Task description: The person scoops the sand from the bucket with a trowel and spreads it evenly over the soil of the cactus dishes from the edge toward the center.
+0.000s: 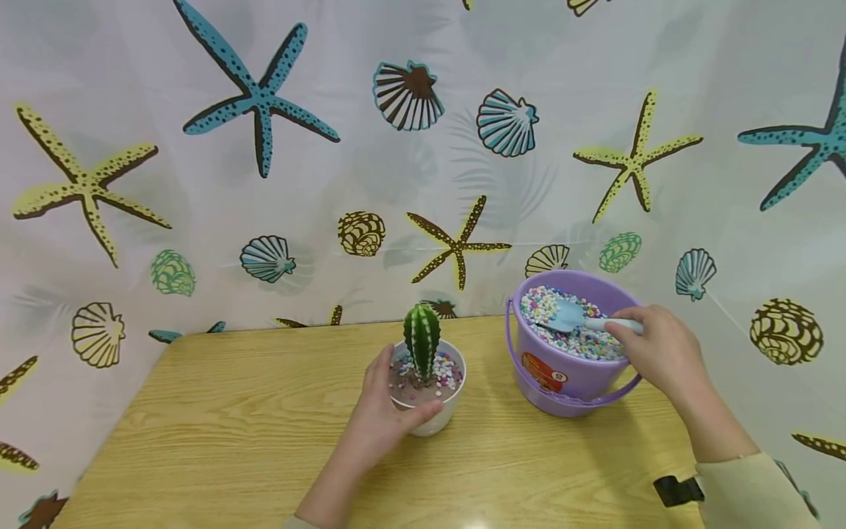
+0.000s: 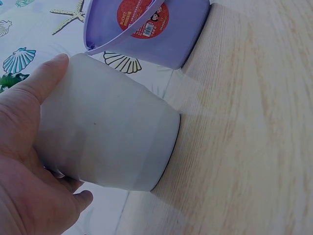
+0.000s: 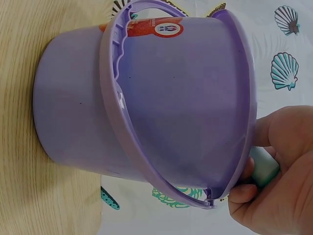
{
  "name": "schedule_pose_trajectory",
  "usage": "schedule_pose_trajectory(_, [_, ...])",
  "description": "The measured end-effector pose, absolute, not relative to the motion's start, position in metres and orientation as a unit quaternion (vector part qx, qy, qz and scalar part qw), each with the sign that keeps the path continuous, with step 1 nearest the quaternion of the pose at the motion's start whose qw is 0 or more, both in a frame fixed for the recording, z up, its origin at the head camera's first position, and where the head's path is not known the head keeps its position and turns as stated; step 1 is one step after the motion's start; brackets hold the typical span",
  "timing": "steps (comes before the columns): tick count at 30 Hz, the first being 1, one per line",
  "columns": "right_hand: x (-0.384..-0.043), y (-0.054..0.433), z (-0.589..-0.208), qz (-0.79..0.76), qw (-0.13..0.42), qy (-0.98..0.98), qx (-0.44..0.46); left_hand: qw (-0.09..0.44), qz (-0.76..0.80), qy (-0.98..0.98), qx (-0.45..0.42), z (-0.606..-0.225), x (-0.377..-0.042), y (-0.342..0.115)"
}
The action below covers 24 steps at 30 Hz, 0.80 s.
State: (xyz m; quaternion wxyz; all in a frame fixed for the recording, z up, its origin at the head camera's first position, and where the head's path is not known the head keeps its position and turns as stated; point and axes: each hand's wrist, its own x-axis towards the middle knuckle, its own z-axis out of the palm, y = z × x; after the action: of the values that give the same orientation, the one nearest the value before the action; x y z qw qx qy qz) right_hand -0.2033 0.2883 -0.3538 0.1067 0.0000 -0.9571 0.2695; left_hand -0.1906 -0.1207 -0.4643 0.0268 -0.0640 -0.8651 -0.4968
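Note:
A small green cactus (image 1: 421, 342) stands in a white flowerpot (image 1: 456, 400) on the table, with brown soil and scattered coloured pebbles around its base. My left hand (image 1: 380, 411) holds the pot from the left and front, thumb on the near side and fingers round the far side, partly hidden in the left wrist view. To the right, my right hand (image 1: 664, 349) grips the handle of a light blue toy shovel (image 1: 565, 316). The shovel's blade lies on the multicoloured pebbles (image 1: 584, 344) inside a purple bucket (image 1: 575, 375), with the hand at the bucket's right rim.
The bucket's purple handle (image 1: 615, 397) hangs down over its front. Everything stands on a wooden table (image 1: 251, 411). A white cloth (image 1: 317, 184) printed with starfish and shells hangs behind the table and along its sides.

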Motion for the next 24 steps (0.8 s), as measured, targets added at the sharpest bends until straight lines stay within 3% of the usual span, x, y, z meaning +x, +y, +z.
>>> schedule_pose_trajectory(24, [-0.1944, 0.2871, -0.3540, 0.315, 0.114, -0.942, -0.023, 0.034, -0.500, -0.863, -0.070, -0.4632, -0.1895, -0.1227])
